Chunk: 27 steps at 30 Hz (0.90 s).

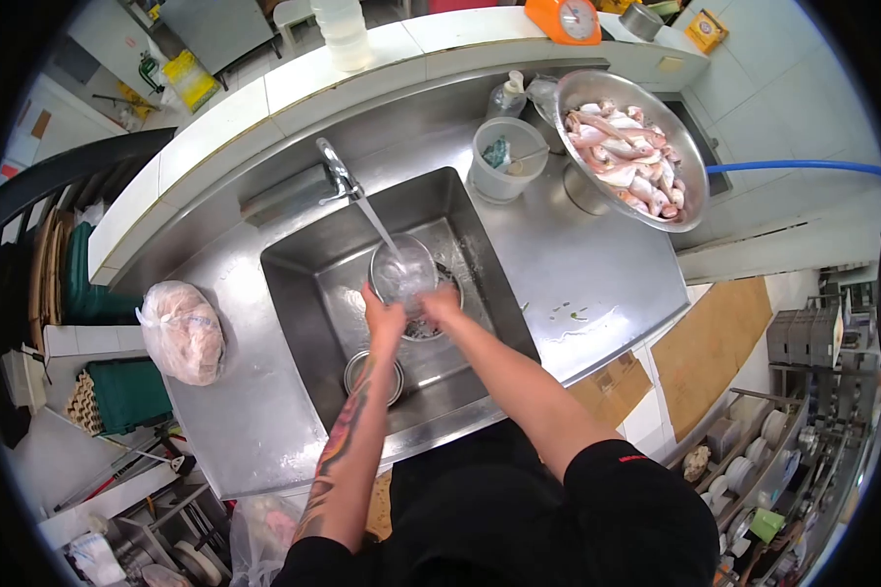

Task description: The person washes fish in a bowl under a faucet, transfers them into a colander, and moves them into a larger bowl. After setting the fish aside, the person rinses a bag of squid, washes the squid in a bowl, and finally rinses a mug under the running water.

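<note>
A round metal bowl (pixel 398 256) is held tilted in the sink (pixel 308 323), under the stream from the faucet (pixel 338 176). Water splashes inside it. My left hand (pixel 386 319) grips its near left rim. My right hand (pixel 440 301) is at the bowl's right side; its fingers are blurred and partly hidden by the splashing. Beneath my hands, partly covered, is another round vessel (pixel 423 334) with dark bits around it. A second round metal container (pixel 394 389) rests on the sink floor beside my left forearm.
To the right on the steel counter stand a clear plastic tub (pixel 504 186) and a large metal bowl of pinkish fish (pixel 631 161). A plastic bag of pale meat (pixel 182 333) lies on the left. Along the back ledge are an orange scale (pixel 564 20) and stacked plastic containers (pixel 341 34).
</note>
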Each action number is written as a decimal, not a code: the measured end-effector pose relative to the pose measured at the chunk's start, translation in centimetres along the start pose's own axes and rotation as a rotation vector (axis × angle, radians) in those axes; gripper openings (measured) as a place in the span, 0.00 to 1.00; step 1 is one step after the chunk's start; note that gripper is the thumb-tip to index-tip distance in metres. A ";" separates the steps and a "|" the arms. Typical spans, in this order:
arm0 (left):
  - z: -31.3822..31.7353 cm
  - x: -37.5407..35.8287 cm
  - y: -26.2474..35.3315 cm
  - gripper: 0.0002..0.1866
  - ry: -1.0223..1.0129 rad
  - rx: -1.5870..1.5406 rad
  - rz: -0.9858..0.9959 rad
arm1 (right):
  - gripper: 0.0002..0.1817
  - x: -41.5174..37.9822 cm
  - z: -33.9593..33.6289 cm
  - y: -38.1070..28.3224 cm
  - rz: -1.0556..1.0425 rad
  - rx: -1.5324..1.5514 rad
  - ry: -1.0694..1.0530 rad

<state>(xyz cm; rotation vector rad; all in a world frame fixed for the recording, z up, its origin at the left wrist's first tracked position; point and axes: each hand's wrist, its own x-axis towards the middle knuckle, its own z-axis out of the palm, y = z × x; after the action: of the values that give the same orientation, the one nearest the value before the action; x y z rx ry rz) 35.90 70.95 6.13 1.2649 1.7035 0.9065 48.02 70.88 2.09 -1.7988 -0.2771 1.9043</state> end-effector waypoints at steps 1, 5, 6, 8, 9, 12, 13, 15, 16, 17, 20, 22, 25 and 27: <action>-0.2 0.0 0.4 0.40 -0.102 -0.044 -0.078 | 0.18 0.2 -1.7 -1.1 -0.261 -0.205 0.318; 0.4 0.2 0.9 0.42 -0.004 0.034 0.019 | 0.22 3.6 2.7 2.0 -0.426 -0.007 0.438; 0.8 0.5 0.9 0.42 0.100 0.066 0.168 | 0.25 3.9 3.2 2.7 -0.396 0.309 0.145; -1.0 0.4 2.8 0.43 -0.020 -0.012 -0.055 | 0.23 -1.4 -1.3 -1.8 -0.234 -0.318 0.189; -1.6 0.7 3.2 0.43 -0.109 -0.109 -0.146 | 0.21 -2.0 -2.1 -2.4 -0.489 -0.637 0.387; -1.7 1.9 0.7 0.45 -0.083 0.210 0.281 | 0.15 -4.7 -3.8 -2.1 -0.644 -1.056 0.511; -2.3 1.5 2.7 0.46 -0.130 0.285 0.296 | 0.15 -6.3 -4.9 -0.9 -1.041 -1.104 0.446; -2.8 1.3 5.0 0.47 -0.199 0.492 0.357 | 0.14 -10.2 -7.2 0.4 -1.439 -1.129 0.368; -2.7 1.6 4.9 0.47 -0.202 0.490 0.358 | 0.14 -12.6 -8.8 0.7 -1.460 -1.102 0.269; -2.6 2.1 4.6 0.47 -0.212 0.583 0.411 | 0.15 -14.3 -10.8 1.2 -1.477 -1.071 0.167; -2.5 3.4 2.7 0.45 -0.208 0.712 0.466 | 0.21 -16.1 -19.9 3.5 -1.367 -0.889 0.603; -2.6 4.2 0.9 0.43 -0.195 0.749 0.411 | 0.33 -17.2 -26.6 4.6 -1.253 -0.913 0.819; -3.3 3.7 0.2 0.42 -0.218 0.728 0.370 | 0.50 -18.3 -32.8 5.1 -1.055 -1.170 0.784; -3.7 3.3 -0.9 0.43 -0.233 0.724 0.344 | 0.53 -17.4 -34.3 5.6 -0.993 -1.261 0.738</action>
<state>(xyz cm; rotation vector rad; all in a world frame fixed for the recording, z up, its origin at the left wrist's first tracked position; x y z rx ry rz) 31.65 73.68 6.23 2.0960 1.7065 0.2836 80.30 51.15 11.03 -2.1472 -1.9070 0.1898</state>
